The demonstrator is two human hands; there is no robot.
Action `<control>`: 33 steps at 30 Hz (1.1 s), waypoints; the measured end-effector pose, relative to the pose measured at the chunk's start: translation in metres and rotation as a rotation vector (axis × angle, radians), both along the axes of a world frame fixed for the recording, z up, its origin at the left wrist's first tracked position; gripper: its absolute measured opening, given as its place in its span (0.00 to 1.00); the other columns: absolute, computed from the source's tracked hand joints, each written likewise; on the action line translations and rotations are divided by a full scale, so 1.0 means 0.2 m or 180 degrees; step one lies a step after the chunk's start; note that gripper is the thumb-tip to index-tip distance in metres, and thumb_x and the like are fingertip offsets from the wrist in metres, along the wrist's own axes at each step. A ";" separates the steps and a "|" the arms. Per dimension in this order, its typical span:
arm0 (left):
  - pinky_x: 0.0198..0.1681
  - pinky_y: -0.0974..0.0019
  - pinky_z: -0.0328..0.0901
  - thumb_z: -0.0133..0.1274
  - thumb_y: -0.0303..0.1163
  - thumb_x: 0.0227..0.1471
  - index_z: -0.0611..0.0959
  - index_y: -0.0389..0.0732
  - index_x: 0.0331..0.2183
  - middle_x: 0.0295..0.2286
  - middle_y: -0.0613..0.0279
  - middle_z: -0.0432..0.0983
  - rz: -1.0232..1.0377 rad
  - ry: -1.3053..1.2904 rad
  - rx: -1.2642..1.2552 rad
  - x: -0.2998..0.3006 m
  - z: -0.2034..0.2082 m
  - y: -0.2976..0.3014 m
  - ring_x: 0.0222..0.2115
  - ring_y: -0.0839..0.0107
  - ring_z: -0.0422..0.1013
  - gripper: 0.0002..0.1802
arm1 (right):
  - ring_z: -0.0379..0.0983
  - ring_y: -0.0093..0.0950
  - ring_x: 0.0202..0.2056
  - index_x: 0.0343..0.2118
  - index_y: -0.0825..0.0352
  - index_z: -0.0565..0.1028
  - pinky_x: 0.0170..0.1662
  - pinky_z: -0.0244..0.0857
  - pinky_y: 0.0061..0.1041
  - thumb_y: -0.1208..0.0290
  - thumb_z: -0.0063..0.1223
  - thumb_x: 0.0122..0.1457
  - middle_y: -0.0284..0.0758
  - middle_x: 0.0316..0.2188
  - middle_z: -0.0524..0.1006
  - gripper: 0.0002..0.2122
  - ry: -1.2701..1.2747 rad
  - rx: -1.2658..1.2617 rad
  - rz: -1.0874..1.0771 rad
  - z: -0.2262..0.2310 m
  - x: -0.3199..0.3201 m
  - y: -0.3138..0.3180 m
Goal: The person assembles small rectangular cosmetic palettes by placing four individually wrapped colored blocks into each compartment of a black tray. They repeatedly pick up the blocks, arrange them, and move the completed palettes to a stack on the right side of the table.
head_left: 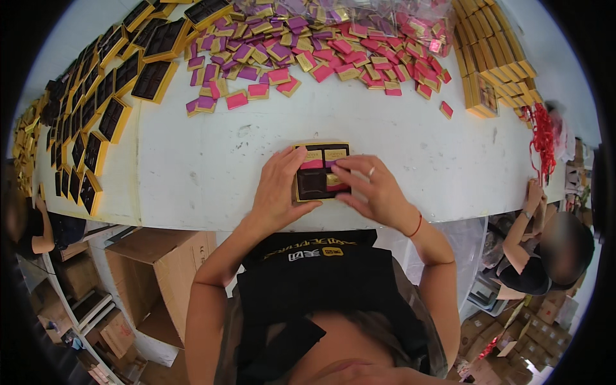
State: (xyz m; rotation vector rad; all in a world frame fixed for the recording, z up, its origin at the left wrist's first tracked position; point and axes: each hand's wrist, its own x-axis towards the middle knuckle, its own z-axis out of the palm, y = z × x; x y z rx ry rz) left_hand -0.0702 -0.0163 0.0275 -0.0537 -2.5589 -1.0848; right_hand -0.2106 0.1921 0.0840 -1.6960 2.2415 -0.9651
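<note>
A small gold-edged box (314, 185) with a dark divided tray lies on the white table in front of me. Wrapped chocolates sit in some of its compartments: a gold-and-pink one (312, 158) at upper left and a gold one (335, 154) at upper right. The lower left compartment shows its bare dark bottom. My left hand (277, 183) grips the box along its left side, thumb at the front edge. Bent over the right compartments, my right hand (380, 192) has its fingertips on a gold-and-pink wrapped chocolate (333, 182), partly hidden by the fingers.
Loose purple, pink and gold chocolates (301, 48) are heaped at the far side. Open dark-lined boxes (114, 120) stand in rows at left; stacked gold boxes (491, 54) and red ribbons (544, 144) are at right. A cardboard carton (138, 247) stands below the table edge. Other people work at both sides.
</note>
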 end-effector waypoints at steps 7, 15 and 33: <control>0.63 0.51 0.55 0.73 0.46 0.39 0.67 0.40 0.60 0.57 0.51 0.65 -0.0136 -0.0417 0.0187 -0.13 0.10 -0.17 0.60 0.48 0.59 0.50 | 0.70 0.34 0.54 0.48 0.64 0.79 0.54 0.67 0.36 0.75 0.66 0.48 0.29 0.52 0.73 0.21 0.1100 -0.0328 -0.0135 -0.18 0.11 0.05; 0.49 0.56 0.66 0.64 0.42 0.49 0.80 0.41 0.48 0.43 0.56 0.78 0.0887 0.0303 -0.1489 -0.86 0.08 -0.70 0.47 0.56 0.71 0.26 | 0.71 0.35 0.52 0.47 0.63 0.80 0.51 0.69 0.36 0.75 0.67 0.48 0.29 0.50 0.76 0.20 0.0967 -0.0639 -0.0043 -0.22 0.11 0.07; 0.36 0.71 0.71 0.60 0.22 0.55 0.74 0.37 0.33 0.31 0.63 0.79 -0.0478 -0.1289 0.3174 -0.16 0.29 -0.14 0.31 0.76 0.76 0.09 | 0.76 0.33 0.42 0.59 0.66 0.71 0.42 0.73 0.26 0.79 0.60 0.57 0.39 0.42 0.78 0.25 -0.2311 -0.1571 -0.0657 -0.01 0.08 -0.19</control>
